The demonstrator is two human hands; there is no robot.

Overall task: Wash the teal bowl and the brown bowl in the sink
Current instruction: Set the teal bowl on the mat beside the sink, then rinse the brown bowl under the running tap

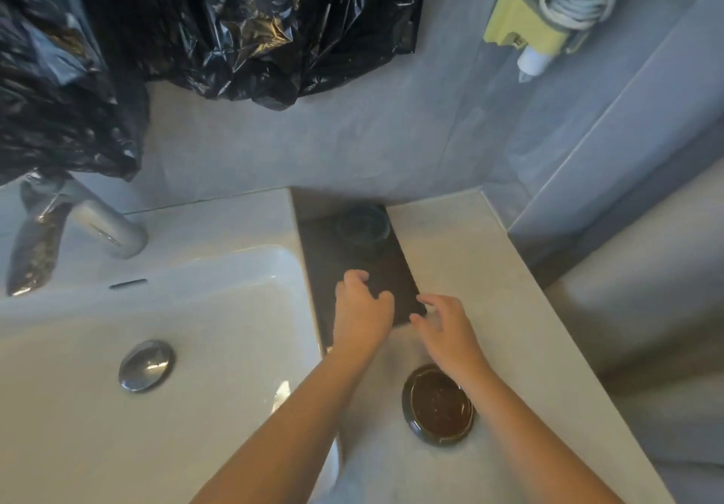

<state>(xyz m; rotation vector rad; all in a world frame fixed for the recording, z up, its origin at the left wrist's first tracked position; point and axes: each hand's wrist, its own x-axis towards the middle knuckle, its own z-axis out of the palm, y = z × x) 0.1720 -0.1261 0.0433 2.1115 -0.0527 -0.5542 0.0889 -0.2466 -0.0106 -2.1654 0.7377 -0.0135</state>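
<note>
The teal bowl [362, 226] stands at the far end of a dark mat [344, 264] between the sink and the white counter. The brown bowl [438, 405] sits on the counter near me, partly under my right forearm. My left hand [362, 309] hovers over the mat's near end, fingers curled and apart, holding nothing. My right hand [446, 329] is beside it over the mat's corner, fingers spread and empty. Both hands are short of the teal bowl. The white sink [219, 307] lies to the left.
A chrome tap [105, 229] stands at the sink's back left, and a chrome drain plug [146, 364] sits in the basin. Black plastic bags [219, 21] hang on the wall above. A yellow holder with a coiled cord [548, 14] hangs at upper right.
</note>
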